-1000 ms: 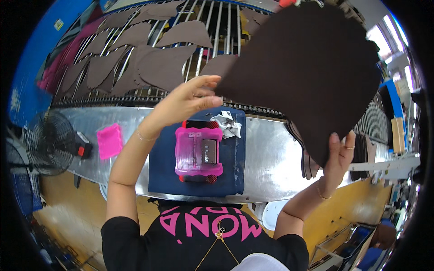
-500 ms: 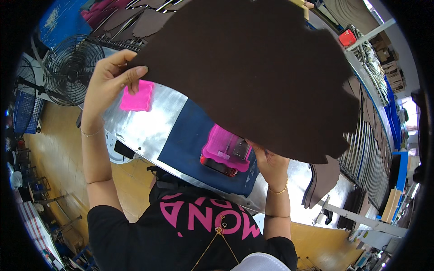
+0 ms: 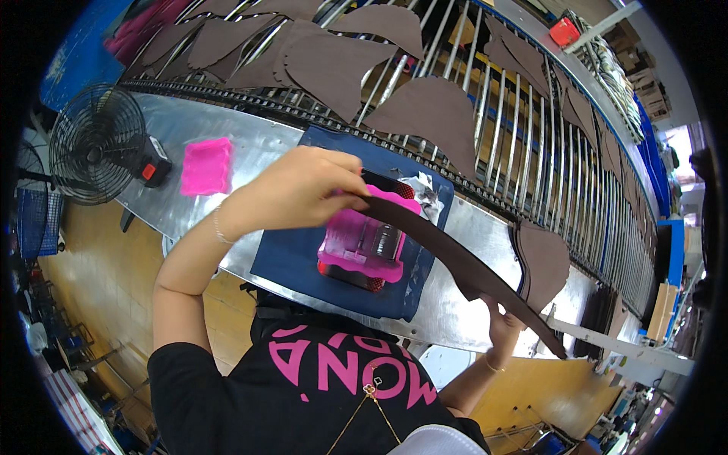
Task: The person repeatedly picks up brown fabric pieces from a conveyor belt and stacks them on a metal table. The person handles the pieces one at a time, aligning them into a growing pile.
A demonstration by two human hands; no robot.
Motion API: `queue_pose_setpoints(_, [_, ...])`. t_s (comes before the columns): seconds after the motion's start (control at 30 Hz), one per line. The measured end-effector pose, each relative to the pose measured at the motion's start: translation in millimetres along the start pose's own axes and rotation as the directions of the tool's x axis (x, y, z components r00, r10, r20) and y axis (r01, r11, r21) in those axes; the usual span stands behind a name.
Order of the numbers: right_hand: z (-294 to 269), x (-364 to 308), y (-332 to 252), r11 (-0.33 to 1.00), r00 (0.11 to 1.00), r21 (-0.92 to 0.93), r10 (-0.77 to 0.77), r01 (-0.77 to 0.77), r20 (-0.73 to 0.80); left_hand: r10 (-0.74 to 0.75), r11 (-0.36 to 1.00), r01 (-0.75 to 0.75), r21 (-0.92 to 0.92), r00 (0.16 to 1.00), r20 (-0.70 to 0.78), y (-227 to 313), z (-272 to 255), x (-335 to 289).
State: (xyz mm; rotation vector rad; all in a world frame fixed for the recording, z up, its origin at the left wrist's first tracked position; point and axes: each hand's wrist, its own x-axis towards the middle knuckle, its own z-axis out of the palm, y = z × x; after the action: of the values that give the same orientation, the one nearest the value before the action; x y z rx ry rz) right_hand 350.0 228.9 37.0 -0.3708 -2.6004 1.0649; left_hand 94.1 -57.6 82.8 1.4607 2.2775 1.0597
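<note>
A flat dark brown cut piece (image 3: pixel 455 250), like leather or fabric sheet, is held up and seen nearly edge-on, slanting from upper left to lower right. My left hand (image 3: pixel 303 189) pinches its upper left end between thumb and fingers. Farther right, my right hand (image 3: pixel 502 327) grips its lower edge, partly hidden behind the piece. Below the sheet, a wavy-edged pink tray (image 3: pixel 343 235) with a small clear-and-dark item in it rests over a red and black object (image 3: pixel 371 283). Both lie on a dark blue cloth (image 3: pixel 292 265).
Beyond the metal table (image 3: pixel 163 193) runs a rack of metal bars (image 3: pixel 523 121) carrying several brown pieces (image 3: pixel 428 114). A pink square tray (image 3: pixel 206 167) lies left, near a black fan (image 3: pixel 95 144). Crumpled foil (image 3: pixel 425 193) sits on the cloth. Stacked brown pieces (image 3: pixel 544 262) are right.
The brown piece has come down from a broad raised face to an edge-on slant, uncovering the rack. My left hand moved right and nearer; my right hand moved right and lower.
</note>
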Motion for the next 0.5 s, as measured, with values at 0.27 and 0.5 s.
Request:
queue_pose_setpoints(0.27, [-124, -36, -17, 0.968, 0.969, -0.200, 0.105, -0.151, -0.224, 0.300, 0.949, -0.310, 0.059, 0.945, 0.131, 36, 48, 76])
queue_pose_setpoints(0.5, [-127, 81, -23, 0.921, 0.867, 0.377, 0.268, -0.102, -0.420, 0.425, 0.904, -0.404, 0.137, 0.880, -0.210, 18, -2, 153])
